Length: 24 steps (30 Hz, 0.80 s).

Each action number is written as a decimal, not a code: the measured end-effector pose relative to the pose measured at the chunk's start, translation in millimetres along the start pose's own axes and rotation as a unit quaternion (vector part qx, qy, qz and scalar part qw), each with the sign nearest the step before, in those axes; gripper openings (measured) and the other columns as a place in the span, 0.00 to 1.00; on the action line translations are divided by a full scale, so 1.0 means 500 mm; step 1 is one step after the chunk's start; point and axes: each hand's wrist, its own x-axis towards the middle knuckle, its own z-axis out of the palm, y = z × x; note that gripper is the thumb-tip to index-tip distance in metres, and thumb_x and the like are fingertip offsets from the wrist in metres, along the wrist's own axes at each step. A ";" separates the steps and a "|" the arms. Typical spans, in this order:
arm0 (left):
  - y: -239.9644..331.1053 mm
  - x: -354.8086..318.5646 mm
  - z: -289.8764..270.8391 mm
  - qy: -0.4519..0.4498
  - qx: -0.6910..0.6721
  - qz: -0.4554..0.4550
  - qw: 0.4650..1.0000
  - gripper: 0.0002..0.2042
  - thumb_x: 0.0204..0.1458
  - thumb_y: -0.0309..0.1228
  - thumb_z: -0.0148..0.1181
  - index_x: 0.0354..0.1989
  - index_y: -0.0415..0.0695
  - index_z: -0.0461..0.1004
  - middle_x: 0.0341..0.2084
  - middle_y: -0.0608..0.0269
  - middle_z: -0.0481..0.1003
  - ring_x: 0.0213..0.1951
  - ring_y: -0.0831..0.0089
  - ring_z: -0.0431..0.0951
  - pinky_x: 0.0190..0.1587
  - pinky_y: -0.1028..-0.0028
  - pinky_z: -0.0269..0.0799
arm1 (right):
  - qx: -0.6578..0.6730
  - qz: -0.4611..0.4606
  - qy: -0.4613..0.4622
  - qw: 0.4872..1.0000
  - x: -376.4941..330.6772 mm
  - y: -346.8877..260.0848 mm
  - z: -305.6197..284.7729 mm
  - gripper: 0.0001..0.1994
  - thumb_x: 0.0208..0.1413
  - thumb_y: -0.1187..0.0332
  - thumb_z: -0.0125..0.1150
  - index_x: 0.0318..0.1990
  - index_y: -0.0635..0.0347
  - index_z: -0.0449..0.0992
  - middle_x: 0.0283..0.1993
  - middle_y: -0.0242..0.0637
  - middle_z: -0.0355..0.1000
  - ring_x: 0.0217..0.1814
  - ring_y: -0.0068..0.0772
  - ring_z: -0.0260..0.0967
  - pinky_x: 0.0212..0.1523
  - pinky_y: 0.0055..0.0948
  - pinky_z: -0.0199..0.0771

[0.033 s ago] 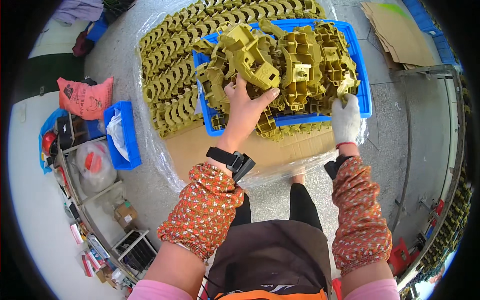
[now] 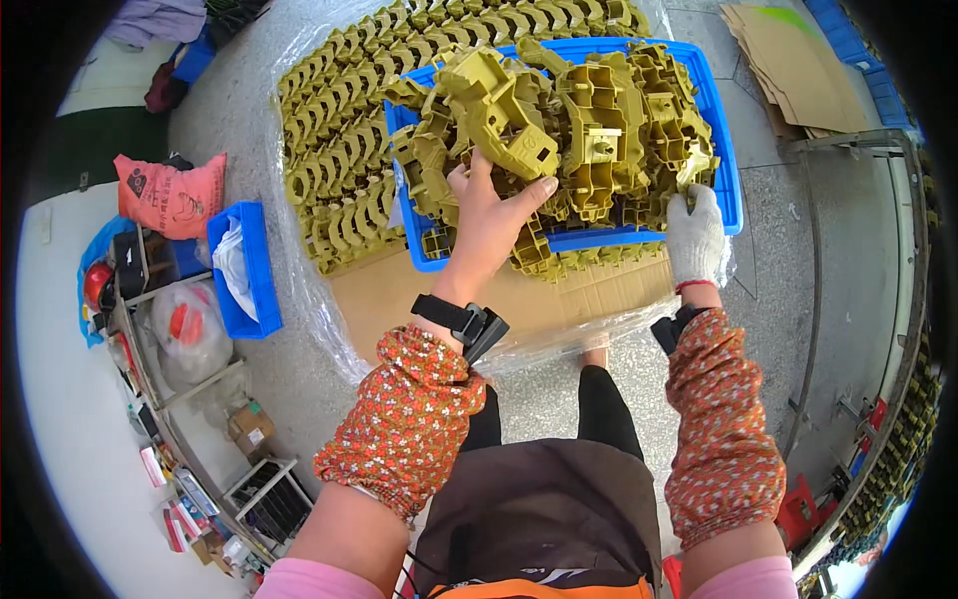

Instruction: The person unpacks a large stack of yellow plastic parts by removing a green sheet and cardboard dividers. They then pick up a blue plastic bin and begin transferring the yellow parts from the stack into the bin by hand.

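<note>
My bare left hand (image 2: 491, 215) grips an olive-yellow moulded plastic part (image 2: 504, 120), thumb and fingers at its lower end. The part rests tilted on top of a heap of similar parts. These fill a blue plastic bin (image 2: 728, 160). At the bin's right front corner my right hand (image 2: 696, 240), in a white knit glove, has its fingers curled against another olive-yellow plastic part (image 2: 691, 165). Its fingertips are partly hidden there.
Under the bin, rows of matching parts (image 2: 334, 160) lie on cardboard (image 2: 419, 309) edged with clear wrap. At left are a blue crate (image 2: 261, 299), a red sack (image 2: 172, 195) and a shelf rack. Cardboard sheets (image 2: 798, 70) lie at upper right, near a metal-framed table (image 2: 858, 290).
My gloved right hand and forearm have shifted slightly to the right. My left hand and the part in it look unmoved.
</note>
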 end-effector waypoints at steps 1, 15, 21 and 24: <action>-0.003 -0.003 -0.003 0.003 0.001 0.001 1.000 0.39 0.50 0.40 0.75 0.69 0.49 0.60 0.61 0.46 0.58 0.62 0.53 0.52 0.69 0.54 0.50 | -0.054 -0.023 0.021 0.998 0.000 -0.010 -0.007 0.16 0.62 0.61 0.60 0.51 0.64 0.74 0.50 0.58 0.75 0.53 0.61 0.73 0.50 0.50 0.73; -0.019 -0.005 -0.017 -0.006 -0.120 -0.002 0.993 0.34 0.49 0.38 0.77 0.64 0.49 0.68 0.55 0.52 0.62 0.60 0.56 0.57 0.68 0.60 0.54 | 0.102 -0.077 -0.027 0.991 -0.034 -0.079 -0.085 0.24 0.61 0.63 0.65 0.62 0.62 0.72 0.55 0.48 0.74 0.54 0.37 0.74 0.53 0.37 0.76; -0.001 -0.004 0.011 0.036 0.052 0.015 0.998 0.35 0.46 0.42 0.77 0.63 0.50 0.68 0.52 0.47 0.65 0.58 0.52 0.62 0.64 0.58 0.60 | 0.157 -0.134 -0.044 0.977 -0.102 -0.227 -0.027 0.42 0.54 0.60 0.73 0.73 0.64 0.57 0.63 0.56 0.65 0.62 0.50 0.68 0.60 0.42 0.72; 0.007 -0.006 0.022 0.057 0.035 0.004 0.998 0.34 0.47 0.41 0.77 0.62 0.49 0.69 0.52 0.48 0.65 0.58 0.52 0.61 0.64 0.58 0.61 | 0.019 -0.141 -0.007 0.990 -0.085 -0.264 -0.006 0.40 0.50 0.57 0.74 0.67 0.64 0.64 0.59 0.55 0.68 0.60 0.55 0.69 0.58 0.44 0.72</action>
